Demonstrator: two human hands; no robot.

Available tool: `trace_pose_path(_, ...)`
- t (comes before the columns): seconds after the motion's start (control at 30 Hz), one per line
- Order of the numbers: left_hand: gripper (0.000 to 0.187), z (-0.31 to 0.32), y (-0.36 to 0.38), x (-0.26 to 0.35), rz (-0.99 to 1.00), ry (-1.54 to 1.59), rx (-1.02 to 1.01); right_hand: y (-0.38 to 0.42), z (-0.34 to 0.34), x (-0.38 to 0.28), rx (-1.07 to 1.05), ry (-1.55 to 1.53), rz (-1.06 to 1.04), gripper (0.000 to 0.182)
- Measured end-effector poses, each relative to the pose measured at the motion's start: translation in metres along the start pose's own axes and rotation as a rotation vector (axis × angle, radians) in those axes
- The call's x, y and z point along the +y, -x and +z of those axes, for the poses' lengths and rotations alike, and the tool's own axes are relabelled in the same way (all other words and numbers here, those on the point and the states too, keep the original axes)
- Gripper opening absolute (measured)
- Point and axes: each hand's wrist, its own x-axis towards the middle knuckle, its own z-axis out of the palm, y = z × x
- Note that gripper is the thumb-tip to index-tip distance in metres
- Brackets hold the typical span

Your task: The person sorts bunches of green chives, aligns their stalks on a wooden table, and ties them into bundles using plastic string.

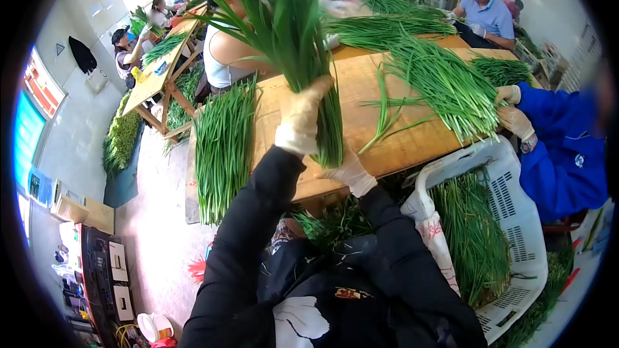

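A tall bunch of garlic chives (293,38) stands upright before me, its leaves fanning out at the top. My left hand (303,116), in a pale glove, is closed around the lower half of the stalks. At the bottom, my gloved right hand (351,173) cups the stalk ends; the bunch partly hides its fingers. Beneath both hands is the wooden table (361,84). To the left lies a neat pile of chives (224,148), and a few loose stalks (383,113) rest to the right.
A white plastic crate (519,219) holding chives stands at my right. A co-worker's blue sleeve (548,135) and gloved hands (512,113) reach a large heap of chives (445,84). Other people sit farther back. A second wooden table (145,84) stands to the left.
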Motion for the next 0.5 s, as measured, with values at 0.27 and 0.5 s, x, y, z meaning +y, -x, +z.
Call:
trace_pose_path(0.27,0.016,-0.005,-0.02,-0.014,-0.513,0.222,-0.015,0.043,0.012,-0.093,0.005,-0.825,0.697,0.019)
trace_pose_path(0.5,0.053,-0.067,0.083,-0.043,0.125,-0.738,-0.49,0.077,-0.01,-0.056,0.128,-1.317,1.014,0.027)
